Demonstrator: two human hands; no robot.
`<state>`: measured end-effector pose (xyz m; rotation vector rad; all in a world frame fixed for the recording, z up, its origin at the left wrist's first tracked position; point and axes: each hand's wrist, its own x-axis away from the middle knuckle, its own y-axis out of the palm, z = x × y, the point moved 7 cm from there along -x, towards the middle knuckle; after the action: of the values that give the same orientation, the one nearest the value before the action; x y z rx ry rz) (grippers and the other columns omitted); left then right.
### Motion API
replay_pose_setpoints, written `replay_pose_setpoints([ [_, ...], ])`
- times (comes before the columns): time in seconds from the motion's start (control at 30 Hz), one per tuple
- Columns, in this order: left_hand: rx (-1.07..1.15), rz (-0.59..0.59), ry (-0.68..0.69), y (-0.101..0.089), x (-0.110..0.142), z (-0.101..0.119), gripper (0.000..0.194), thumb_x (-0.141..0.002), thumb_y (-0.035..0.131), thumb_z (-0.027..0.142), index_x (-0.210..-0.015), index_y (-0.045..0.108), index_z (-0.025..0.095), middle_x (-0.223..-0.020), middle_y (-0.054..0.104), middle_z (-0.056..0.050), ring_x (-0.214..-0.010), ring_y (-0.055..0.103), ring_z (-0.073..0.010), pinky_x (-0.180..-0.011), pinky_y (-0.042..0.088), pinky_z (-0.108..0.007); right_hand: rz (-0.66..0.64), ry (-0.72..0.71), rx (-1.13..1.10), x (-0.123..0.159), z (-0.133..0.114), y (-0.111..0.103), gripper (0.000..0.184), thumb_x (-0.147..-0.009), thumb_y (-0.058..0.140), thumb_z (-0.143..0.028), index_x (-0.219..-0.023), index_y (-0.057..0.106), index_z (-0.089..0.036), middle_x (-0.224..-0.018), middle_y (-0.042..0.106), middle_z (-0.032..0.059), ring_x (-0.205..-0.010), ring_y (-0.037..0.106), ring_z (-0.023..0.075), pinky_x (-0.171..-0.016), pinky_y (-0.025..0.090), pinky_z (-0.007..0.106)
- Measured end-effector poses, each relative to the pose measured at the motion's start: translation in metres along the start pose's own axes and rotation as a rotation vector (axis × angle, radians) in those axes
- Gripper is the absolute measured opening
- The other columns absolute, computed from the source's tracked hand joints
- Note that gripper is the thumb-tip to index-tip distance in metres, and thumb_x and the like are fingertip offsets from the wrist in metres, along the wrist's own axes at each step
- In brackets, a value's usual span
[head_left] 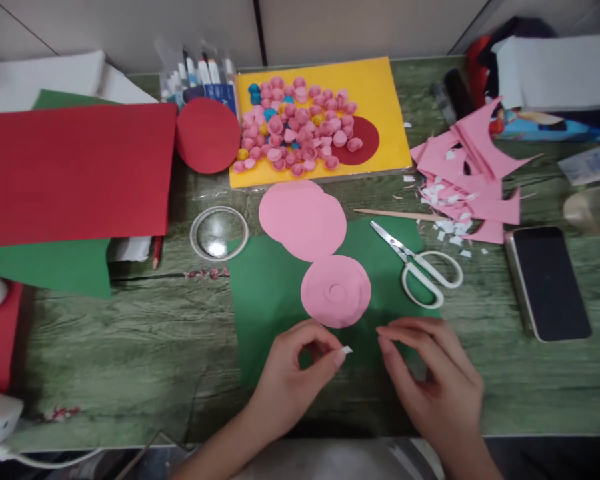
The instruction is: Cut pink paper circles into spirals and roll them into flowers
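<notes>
My left hand (300, 373) is closed in a pinch on a small white scrap (347, 350) between thumb and index finger. Just right of it, my right hand (430, 373) has thumb and fingertips drawn together; whether anything lies between them I cannot make out. Beyond both hands, a pink paper circle (320, 293) marked with a spiral lies flat on a green paper sheet (265, 313). Plain pink circles (310, 227) overlap behind it. Scissors (420, 267) with white handles rest partly open on the green sheet's right side.
Rolled paper roses (300, 127), mostly pink, cover a yellow pack (375, 80). A tape roll (195, 233) lies left, near red sheets (75, 173) and a red circle (209, 137). Right are a wooden stick (395, 213), pink offcuts (495, 193), white scraps and a phone (550, 283).
</notes>
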<state>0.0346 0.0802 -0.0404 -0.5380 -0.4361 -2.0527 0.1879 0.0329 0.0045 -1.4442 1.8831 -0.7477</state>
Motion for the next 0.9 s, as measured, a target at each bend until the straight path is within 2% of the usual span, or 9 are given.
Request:
replay_pose_setpoints([
  [0.13,-0.234,-0.013,0.119,0.005,0.003,0.016,0.006,-0.080,0.058,0.016,-0.075,0.061,0.017,-0.074,0.060,-0.001,-0.068,0.054,-0.0107,-0.060,0.043,-0.022,-0.104,0.013,-0.174,-0.009,-0.014,0.010,0.015,-0.077,0.063,-0.012,-0.087,0.061,-0.023,-0.085,0.058,0.0031,-0.082,0.054,0.0177,-0.069,0.044,0.034],
  [0.3,-0.268,0.018,0.175,0.005,0.003,0.018,0.007,-0.081,0.057,0.015,-0.077,0.061,0.018,-0.074,0.061,-0.001,-0.069,0.055,-0.0102,-0.060,0.044,-0.021,-0.186,0.023,-0.252,-0.013,-0.014,0.017,0.017,-0.077,0.063,-0.010,-0.088,0.062,-0.023,-0.083,0.058,0.0026,-0.083,0.054,0.0179,-0.070,0.045,0.034],
  [0.43,-0.205,0.032,0.152,0.003,0.002,0.012,0.006,-0.081,0.058,0.016,-0.078,0.061,0.018,-0.075,0.061,-0.001,-0.070,0.055,-0.0101,-0.061,0.044,-0.021,-0.180,0.030,-0.262,-0.012,-0.012,0.013,0.018,-0.079,0.060,-0.009,-0.090,0.063,-0.022,-0.086,0.059,0.0036,-0.085,0.055,0.0180,-0.069,0.046,0.034],
  [0.63,-0.122,0.024,0.142,0.005,0.003,0.008,0.005,-0.081,0.058,0.015,-0.080,0.062,0.018,-0.076,0.059,0.000,-0.071,0.054,-0.0094,-0.062,0.043,-0.021,-0.119,-0.068,-0.240,-0.013,-0.019,0.006,0.018,-0.076,0.064,-0.007,-0.087,0.063,-0.020,-0.082,0.060,0.0021,-0.081,0.055,0.0170,-0.069,0.045,0.034],
  [0.73,-0.051,0.016,0.121,0.007,0.003,0.008,0.004,-0.080,0.060,0.016,-0.081,0.064,0.017,-0.076,0.060,-0.001,-0.071,0.054,-0.0095,-0.062,0.043,-0.021,-0.123,-0.095,-0.200,-0.015,-0.018,0.008,0.014,-0.078,0.061,-0.007,-0.086,0.061,-0.019,-0.080,0.060,0.0025,-0.079,0.056,0.0166,-0.068,0.046,0.033],
  [0.83,0.149,-0.066,0.039,0.012,0.002,0.002,0.006,-0.081,0.060,0.019,-0.080,0.066,0.018,-0.077,0.061,-0.002,-0.072,0.055,-0.0100,-0.064,0.044,-0.021,-0.111,-0.241,-0.135,-0.017,-0.028,0.001,0.011,-0.080,0.060,-0.011,-0.084,0.060,-0.021,-0.077,0.061,0.0023,-0.073,0.056,0.0168,-0.066,0.045,0.035],
  [0.9,0.329,-0.155,-0.036,0.017,0.003,-0.004,0.010,-0.083,0.058,0.022,-0.085,0.067,0.019,-0.080,0.062,-0.002,-0.071,0.057,-0.0101,-0.063,0.045,-0.022,-0.122,-0.325,-0.106,-0.021,-0.035,-0.008,0.012,-0.079,0.060,-0.012,-0.074,0.058,-0.023,-0.067,0.060,-0.0009,-0.060,0.053,0.0145,-0.063,0.043,0.035],
])
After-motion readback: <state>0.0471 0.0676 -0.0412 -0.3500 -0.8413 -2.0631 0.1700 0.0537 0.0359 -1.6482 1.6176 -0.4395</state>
